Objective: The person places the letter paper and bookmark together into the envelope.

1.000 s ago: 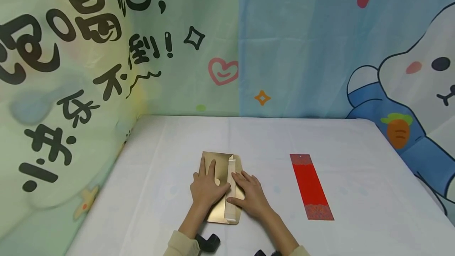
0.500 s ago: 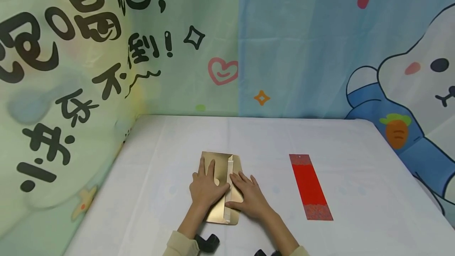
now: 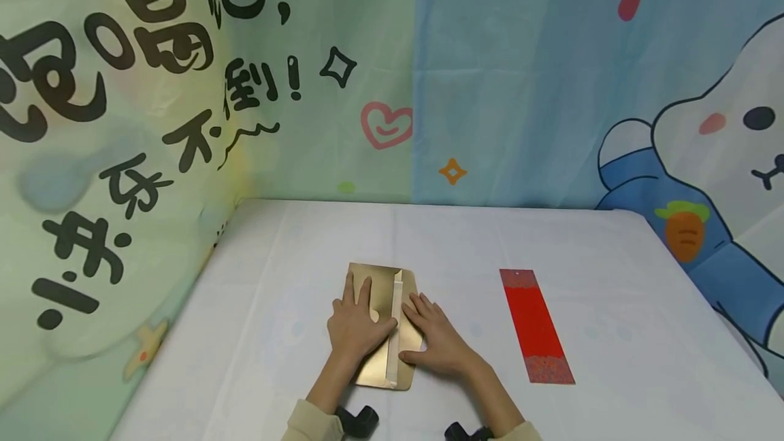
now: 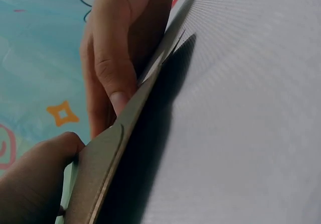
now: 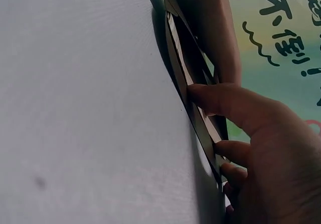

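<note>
A gold paper envelope point(image 3: 378, 284) lies on the white table with a narrow whitish strip point(image 3: 394, 354) running down its right part. Resting flat across the envelope, my left hand point(image 3: 357, 325) has its fingers straight and its thumb reaching to the strip. My right hand point(image 3: 442, 339) touches the right-hand flap with spread fingers and thumb. In the right wrist view, the thumb and fingertips of the right hand point(image 5: 273, 143) meet the flap's raised edge point(image 5: 193, 111). The left wrist view shows the envelope's side point(image 4: 108, 156) edge-on, slightly lifted over its shadow.
A long red paper strip point(image 3: 537, 325) with patterned ends lies to the right on the white table point(image 3: 618, 278). Black wrist devices point(image 3: 358, 422) sit at both wrists. A printed curtain point(image 3: 502, 73) stands behind the table and along its left side.
My right hand has shifted slightly right, toward the envelope's outer edge. The whitish strip looks narrower than a second ago. My left hand stays in place.
</note>
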The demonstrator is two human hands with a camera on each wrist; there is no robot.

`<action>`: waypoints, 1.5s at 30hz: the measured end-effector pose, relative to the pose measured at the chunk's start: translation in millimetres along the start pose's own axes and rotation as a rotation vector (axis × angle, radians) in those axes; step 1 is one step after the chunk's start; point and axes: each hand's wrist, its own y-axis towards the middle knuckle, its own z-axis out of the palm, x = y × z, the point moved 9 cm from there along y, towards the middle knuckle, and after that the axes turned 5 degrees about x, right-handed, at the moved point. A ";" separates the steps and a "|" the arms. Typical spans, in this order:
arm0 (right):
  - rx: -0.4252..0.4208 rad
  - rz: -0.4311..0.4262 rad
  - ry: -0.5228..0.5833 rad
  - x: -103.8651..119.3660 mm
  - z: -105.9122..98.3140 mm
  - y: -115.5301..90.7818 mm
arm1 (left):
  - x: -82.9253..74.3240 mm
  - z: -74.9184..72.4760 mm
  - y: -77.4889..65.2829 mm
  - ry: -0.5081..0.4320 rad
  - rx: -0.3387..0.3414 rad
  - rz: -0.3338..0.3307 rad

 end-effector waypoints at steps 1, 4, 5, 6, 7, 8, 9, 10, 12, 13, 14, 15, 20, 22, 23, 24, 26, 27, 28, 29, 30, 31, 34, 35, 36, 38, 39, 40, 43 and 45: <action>-0.001 0.000 -0.012 0.1 0.0 0.4 | 0.1 0.5 0.3 0.002 0.003 -0.001; -0.013 0.006 -0.042 0.7 -0.6 1.8 | 0.2 1.6 1.0 0.010 0.012 -0.005; -0.018 0.007 -0.054 1.3 -1.0 2.5 | 0.1 1.5 1.2 0.014 0.013 -0.005; -0.025 0.007 -0.061 1.9 -1.2 3.1 | 0.1 1.3 1.4 0.018 0.014 -0.005; -0.025 0.014 -0.077 1.9 -0.9 3.7 | 0.3 1.2 1.6 0.022 0.014 -0.006; -0.026 0.020 -0.084 2.1 -0.7 4.2 | 0.3 0.9 1.7 0.026 0.015 -0.006; -0.024 0.029 -0.096 1.8 -0.1 4.7 | 0.2 0.5 1.9 0.028 0.014 -0.005; -0.024 0.038 -0.104 1.5 0.3 5.1 | 0.2 0.0 2.1 0.030 0.013 -0.004; -0.024 0.055 -0.110 0.7 1.0 5.5 | 0.0 -0.6 2.1 0.030 0.013 -0.003; -0.022 0.063 -0.118 0.1 1.7 5.6 | -0.1 -0.6 2.1 0.029 0.012 -0.002; -0.025 0.065 -0.119 0.1 1.9 5.7 | -0.2 -0.8 1.9 0.028 0.011 0.000; -0.026 0.070 -0.121 -0.2 2.4 5.6 | -0.3 -0.8 1.6 0.026 0.010 0.000; -0.032 0.079 -0.124 -2.1 5.8 5.4 | -0.3 -0.4 -0.5 0.012 0.006 0.005; -0.027 0.090 -0.129 -3.6 7.6 5.4 | -0.4 -0.3 -1.2 0.003 0.004 0.008; -0.024 0.095 -0.133 -4.3 8.4 5.4 | -0.5 -0.5 -1.4 0.000 0.003 0.009; -0.021 0.101 -0.137 -4.9 9.1 5.6 | -0.5 -0.7 -1.6 -0.002 0.001 0.011; -0.024 0.104 -0.144 -5.1 9.5 6.1 | -0.6 -1.3 -1.8 -0.001 -0.003 0.014; -0.029 0.102 -0.146 -4.7 9.2 6.4 | -0.6 -1.8 -1.8 -0.001 -0.006 0.015; -0.040 0.095 -0.145 -4.2 8.8 6.7 | -0.5 -2.2 -1.8 -0.001 -0.009 0.016; -0.050 0.089 -0.147 -3.8 8.3 7.0 | -0.6 -2.6 -1.7 0.001 -0.011 0.016; -0.060 0.085 -0.148 -3.4 7.8 7.2 | -0.6 -2.7 -1.7 0.001 -0.012 0.017; -0.077 0.074 -0.144 -2.1 6.4 7.2 | -0.6 -2.6 -1.6 0.002 -0.012 0.017; -0.107 0.062 -0.152 -1.3 5.1 7.1 | -0.5 -1.8 -1.3 0.006 -0.003 0.016; -0.110 0.063 -0.155 -1.5 4.9 6.9 | -0.6 -1.4 -1.2 0.009 0.001 0.014; -0.110 0.065 -0.158 -1.5 4.8 6.8 | -0.5 -1.2 -1.2 0.009 0.005 0.012; -0.106 0.071 -0.169 -2.2 5.2 6.9 | -0.5 -1.3 -1.2 0.013 0.010 0.007; -0.104 0.073 -0.167 -2.3 5.0 7.1 | -0.6 -1.6 -1.2 0.013 0.010 0.007; -0.106 0.070 -0.170 -1.8 4.6 7.1 | -0.8 -1.9 -1.3 0.012 0.009 0.007; -0.108 0.069 -0.170 -0.1 2.7 7.1 | -1.7 -2.5 -1.3 0.019 0.006 0.013; -0.104 0.068 -0.167 1.5 1.5 7.0 | -2.2 -2.9 -1.4 0.024 0.004 0.017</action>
